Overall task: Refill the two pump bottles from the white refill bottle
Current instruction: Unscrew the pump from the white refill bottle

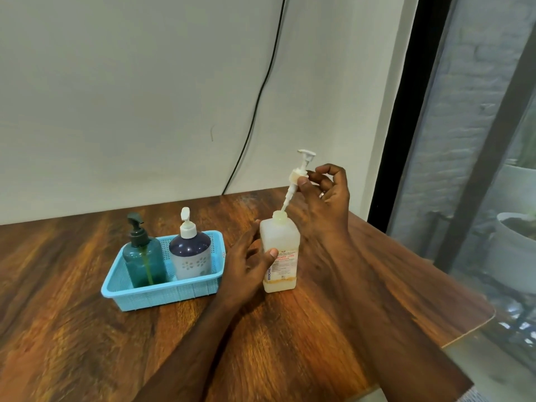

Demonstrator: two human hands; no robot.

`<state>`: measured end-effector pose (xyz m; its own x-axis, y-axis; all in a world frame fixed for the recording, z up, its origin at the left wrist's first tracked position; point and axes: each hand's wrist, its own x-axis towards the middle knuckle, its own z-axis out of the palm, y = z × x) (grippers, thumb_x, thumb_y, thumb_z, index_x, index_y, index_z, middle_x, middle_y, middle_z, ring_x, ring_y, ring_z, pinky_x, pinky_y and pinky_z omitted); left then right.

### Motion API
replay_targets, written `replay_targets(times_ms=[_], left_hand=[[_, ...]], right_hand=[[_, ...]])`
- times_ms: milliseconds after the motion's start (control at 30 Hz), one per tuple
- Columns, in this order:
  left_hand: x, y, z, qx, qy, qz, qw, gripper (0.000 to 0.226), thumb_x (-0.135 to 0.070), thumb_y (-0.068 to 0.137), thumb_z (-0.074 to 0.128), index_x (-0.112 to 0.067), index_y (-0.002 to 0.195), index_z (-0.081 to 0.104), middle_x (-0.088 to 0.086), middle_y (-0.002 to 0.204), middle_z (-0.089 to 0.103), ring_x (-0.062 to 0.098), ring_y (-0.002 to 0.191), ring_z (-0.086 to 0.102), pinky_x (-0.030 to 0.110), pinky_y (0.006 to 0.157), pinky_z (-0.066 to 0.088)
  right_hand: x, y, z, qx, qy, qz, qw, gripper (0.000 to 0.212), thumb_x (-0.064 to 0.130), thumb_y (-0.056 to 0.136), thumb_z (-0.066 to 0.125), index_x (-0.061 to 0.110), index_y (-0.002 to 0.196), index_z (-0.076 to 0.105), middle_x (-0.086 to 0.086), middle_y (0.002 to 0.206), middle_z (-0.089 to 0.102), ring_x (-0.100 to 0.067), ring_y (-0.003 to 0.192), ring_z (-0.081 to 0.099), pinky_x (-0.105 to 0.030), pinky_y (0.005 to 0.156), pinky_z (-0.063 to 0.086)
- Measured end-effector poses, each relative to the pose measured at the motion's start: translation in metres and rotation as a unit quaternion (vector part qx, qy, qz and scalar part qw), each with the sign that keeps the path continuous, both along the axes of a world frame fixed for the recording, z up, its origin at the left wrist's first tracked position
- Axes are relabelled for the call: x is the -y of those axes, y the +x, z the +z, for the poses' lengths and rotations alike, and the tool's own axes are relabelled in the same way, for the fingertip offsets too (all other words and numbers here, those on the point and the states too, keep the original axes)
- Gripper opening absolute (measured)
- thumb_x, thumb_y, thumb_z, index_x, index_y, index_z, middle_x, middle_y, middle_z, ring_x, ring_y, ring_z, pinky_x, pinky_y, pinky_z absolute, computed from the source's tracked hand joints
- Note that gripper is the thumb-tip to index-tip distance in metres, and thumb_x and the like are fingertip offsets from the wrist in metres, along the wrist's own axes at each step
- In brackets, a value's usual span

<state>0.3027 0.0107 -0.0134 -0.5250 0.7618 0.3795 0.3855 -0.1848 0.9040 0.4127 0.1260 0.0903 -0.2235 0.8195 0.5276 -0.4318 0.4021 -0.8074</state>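
Your right hand (327,195) is pinching the collar of the white pump head (298,172), thumb and fingertips closed on it, other fingers curled loose. You're lifting it clear, tilted; the lower end of the dip tube (285,203) is sitting in the neck. Your left hand (246,268) is wrapping the white refill bottle (280,253), thumb across the label, holding it upright on the worktop (87,329), toward the right side and near the back edge.

Step in hand, as I'm reading it: opening the refill bottle. No pouring happening yet. Liquid in it is looking low, just a pale band at the bottom, hard to be sure.

Next move is calling for pulling the tube fully out without dripping, parking the pump somewhere flat, then opening a target bottle.

Both targets are standing upright in the blue basket (162,294), just left of your left hand: the teal pump bottle (144,265) with the dark pump on the basket's left, the dark bottle with the white pump (190,253) on its right. Both pumps are on, so those need unscrewing first.

Obstructions: nothing lying between you and the basket. Basket walls are hemming the bottles in, so probably lifting one out is easier than pouring in place. A black cable (261,91) is running down the wall behind, well clear. The worktop's right edge is close to the refill bottle; watch it.
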Motion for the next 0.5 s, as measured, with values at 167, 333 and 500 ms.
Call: replay_targets(times_ms=[167,333,500], left_hand=[[0.003,0.006,0.007,-0.004,0.021,0.0,1.0,0.066,-0.038,0.089,0.068,-0.042,0.146,0.037,-0.027,0.139,0.049,0.002,0.119,0.057,0.031,0.088,0.059],[0.006,0.008,0.011,-0.011,0.055,0.009,0.998,0.061,-0.034,0.091,0.067,-0.043,0.144,0.04,-0.027,0.141,0.046,-0.002,0.117,0.057,0.018,0.076,0.058],[0.008,0.009,0.006,0.001,0.051,0.007,0.999,0.06,-0.036,0.09,0.067,-0.049,0.141,0.039,-0.018,0.148,0.046,0.013,0.127,0.055,0.032,0.083,0.061]], right_hand=[[-0.006,0.012,0.039,-0.02,0.027,-0.03,0.999,0.023,0.008,0.091,0.071,0.014,0.106,0.054,-0.003,0.1,0.07,-0.009,0.083,0.072,-0.034,0.073,0.055],[-0.011,0.023,0.072,-0.026,0.052,-0.033,0.998,0.013,0.011,0.093,0.069,0.013,0.104,0.062,-0.006,0.103,0.073,-0.02,0.082,0.074,-0.027,0.06,0.053],[-0.023,0.035,0.088,-0.045,0.036,-0.039,0.998,0.012,0.02,0.093,0.07,0.018,0.104,0.066,-0.004,0.1,0.075,-0.018,0.08,0.074,-0.036,0.064,0.053]])
